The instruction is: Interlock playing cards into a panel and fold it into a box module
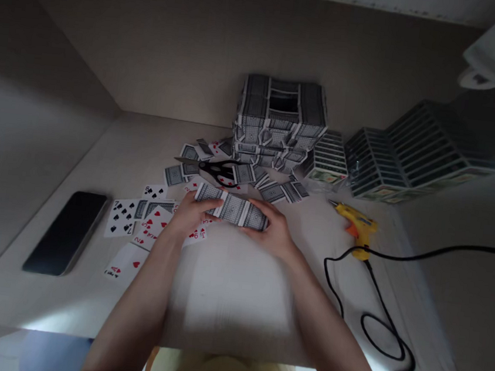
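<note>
Both my hands hold one long piece built from playing cards (pixel 232 209), its patterned grey backs facing up and pale bands crossing it. My left hand (pixel 191 212) is closed round its left end, thumb lying on top. At the right end, my right hand (pixel 273 229) grips it between thumb and fingers. Just beyond it lie black-handled scissors (pixel 213 170) among cut card pieces (pixel 273 192). Behind these stands a boxy structure made of cards (pixel 281 115) with a rectangular opening in its top. Loose face-up cards (pixel 152 228) spread beside my left forearm.
A black phone (pixel 67 232) lies at the left. To the right is a yellow glue gun (pixel 356 223), its black cable (pixel 384 335) looping toward the front edge. Slatted card structures (pixel 392 153) stand at the back right. Walls (pixel 177 48) enclose the table's back and sides.
</note>
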`<state>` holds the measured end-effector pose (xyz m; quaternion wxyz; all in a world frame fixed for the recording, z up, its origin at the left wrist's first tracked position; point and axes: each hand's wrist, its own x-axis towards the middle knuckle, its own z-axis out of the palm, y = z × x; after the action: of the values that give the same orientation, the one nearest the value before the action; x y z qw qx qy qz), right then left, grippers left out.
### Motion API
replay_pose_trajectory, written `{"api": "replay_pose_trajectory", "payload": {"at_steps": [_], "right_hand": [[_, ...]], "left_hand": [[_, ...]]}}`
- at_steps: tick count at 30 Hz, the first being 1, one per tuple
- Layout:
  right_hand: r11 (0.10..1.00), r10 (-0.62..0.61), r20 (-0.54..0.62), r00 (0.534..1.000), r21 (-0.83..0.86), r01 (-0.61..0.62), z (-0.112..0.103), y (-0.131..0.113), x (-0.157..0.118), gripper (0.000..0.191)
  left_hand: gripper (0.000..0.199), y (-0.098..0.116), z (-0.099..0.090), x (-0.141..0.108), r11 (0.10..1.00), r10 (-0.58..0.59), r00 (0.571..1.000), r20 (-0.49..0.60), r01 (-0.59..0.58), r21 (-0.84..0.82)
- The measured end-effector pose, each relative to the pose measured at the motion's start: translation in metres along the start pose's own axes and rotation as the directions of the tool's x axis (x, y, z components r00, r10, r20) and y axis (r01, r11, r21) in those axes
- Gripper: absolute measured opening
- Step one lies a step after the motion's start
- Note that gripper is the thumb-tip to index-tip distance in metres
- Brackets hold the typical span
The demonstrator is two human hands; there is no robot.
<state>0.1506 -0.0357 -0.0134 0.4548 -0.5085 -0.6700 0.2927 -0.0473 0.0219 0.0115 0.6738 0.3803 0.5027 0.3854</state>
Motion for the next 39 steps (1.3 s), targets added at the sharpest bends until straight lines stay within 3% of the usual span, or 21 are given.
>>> {"api": "replay_pose_trajectory", "payload": {"at_steps": [10,19,25,30,36,39], "right_hand": [[0.995,-0.027,-0.067,0.997,-0.093,0.021,0.003,-0.003,0.0,0.056],[0.982,-0.042,-0.108,0.993,-0.19,0.021,0.006,-0.005,-0.001,0.052],[0.974,-0.063,-0.148,0.987,-0.224,0.029,0.009,-0.002,-0.003,0.051],[0.979,-0.055,-0.166,0.985,-0.204,0.02,0.009,-0.001,-0.003,0.052],[0.978,-0.017,-0.121,0.992,-0.209,-0.009,0.006,0.0,-0.002,0.054],[0.972,-0.01,-0.077,0.997,-0.233,-0.008,0.003,-0.001,-0.001,0.059]], "left_hand": [[0.034,0.0,0.011,-0.003,0.995,-0.002,0.999,0.04,0.006,-0.095],[0.04,0.002,0.016,-0.003,0.964,0.252,0.968,-0.018,-0.252,-0.081],[0.036,-0.003,0.022,-0.001,0.953,0.273,0.959,-0.069,-0.28,-0.115],[0.031,-0.009,0.023,0.0,0.955,0.281,0.956,-0.08,-0.287,-0.075],[0.027,-0.01,0.017,0.001,0.945,0.32,0.945,-0.064,-0.313,0.093],[0.036,-0.007,0.014,-0.001,0.961,0.249,0.968,-0.029,-0.243,0.132]]}}
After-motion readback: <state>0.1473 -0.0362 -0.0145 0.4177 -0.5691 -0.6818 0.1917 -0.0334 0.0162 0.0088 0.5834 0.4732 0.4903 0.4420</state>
